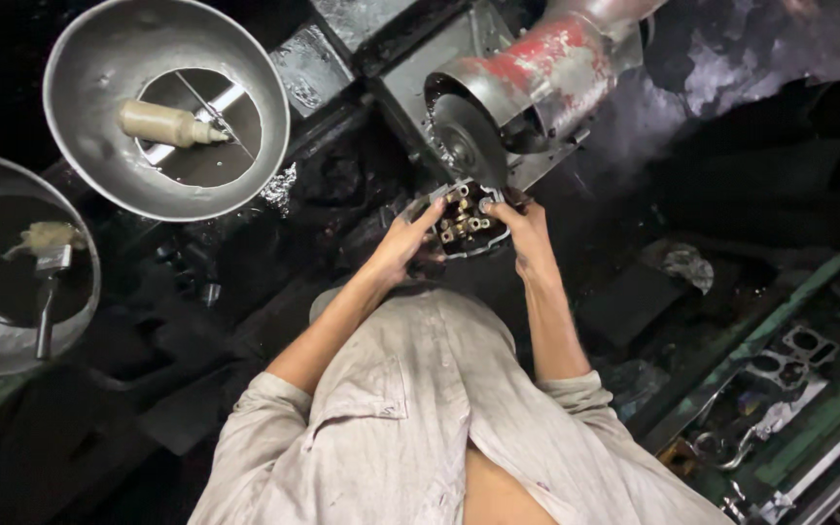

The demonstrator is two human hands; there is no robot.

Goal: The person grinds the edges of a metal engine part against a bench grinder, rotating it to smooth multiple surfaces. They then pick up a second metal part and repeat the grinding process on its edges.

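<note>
Both hands meet just in front of the grinder: the left hand (402, 241) cups the left edge of a small metal engine part (467, 222), fingers curled round its rim and thumb laid over the top, while the right hand (522, 226) clamps the right edge in the same way. Each is closed on the part, which sits between them, held up close against the dark grinding wheel (469, 141) under its red, worn guard (537, 68); whether metal touches the wheel I cannot tell.

It looks like a cast piece, with brass fittings standing up from its face. I would judge it stiff and fairly heavy for its size, and probably greasy, so slippery at the edges. The outer rim, where the hands already are, seems the safest hold; the brass bits look easier to bend or knock.

Far left, a steel bowl (80, 146) holds a pale squeeze bottle (167, 123), and a second bowl (89, 282) at the left edge holds a brush (49, 292). Near right, grey gaskets (789, 355) lie on a green shelf (828, 408).
</note>
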